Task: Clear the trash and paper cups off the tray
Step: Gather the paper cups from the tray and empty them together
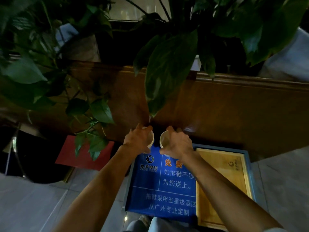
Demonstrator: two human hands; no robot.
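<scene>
My left hand (138,139) is closed around a white paper cup (151,139), held out in front of me. My right hand (178,144) grips a second white paper cup (163,139) right beside it, its open mouth turned toward me. Both cups hang above the far end of a blue printed sign (160,186). A wooden tray (220,183) with a blue rim lies to the right, under my right forearm. Its visible surface is bare.
A dark wooden counter (217,111) runs across behind the cups. Large green leaves (168,69) hang down just above my hands, and more foliage fills the left. A red sheet (71,154) lies at lower left. Grey floor tiles lie on both sides.
</scene>
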